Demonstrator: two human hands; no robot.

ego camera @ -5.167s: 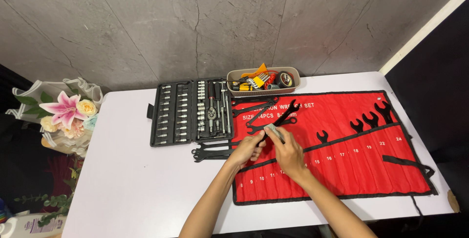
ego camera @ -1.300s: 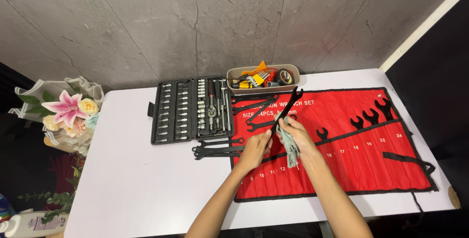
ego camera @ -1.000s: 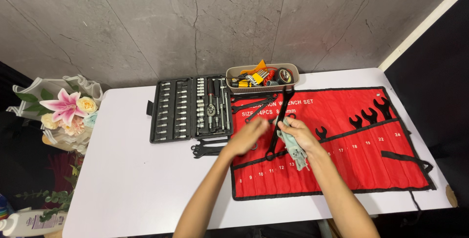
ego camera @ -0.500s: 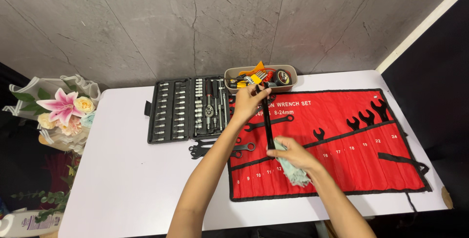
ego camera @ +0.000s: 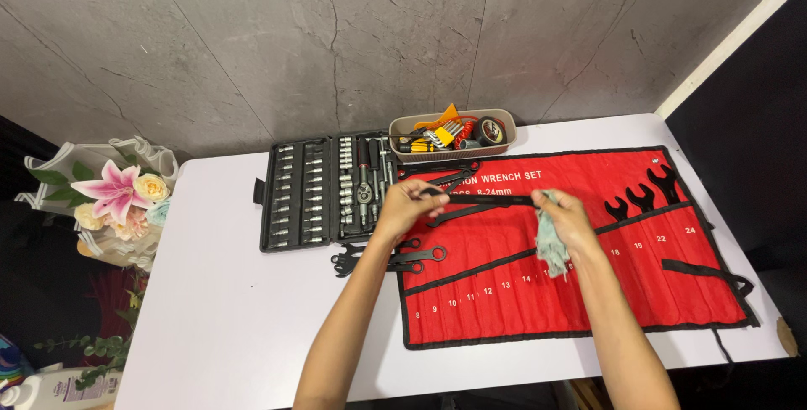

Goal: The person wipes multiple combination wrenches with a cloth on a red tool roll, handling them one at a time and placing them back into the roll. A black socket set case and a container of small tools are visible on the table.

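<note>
black wrench [ego camera: 483, 201] held level above the red tool roll [ego camera: 588, 292], near its top edge. my left hand [ego camera: 409, 206] grips one end, fingers closed. my right hand [ego camera: 565, 218] closes on the other end with a pale cloth [ego camera: 551, 246]. loose wrenches [ego camera: 378, 257] lie just left of the roll, beside the open socket case [ego camera: 324, 190]; beige tray [ego camera: 454, 132] behind.
</note>
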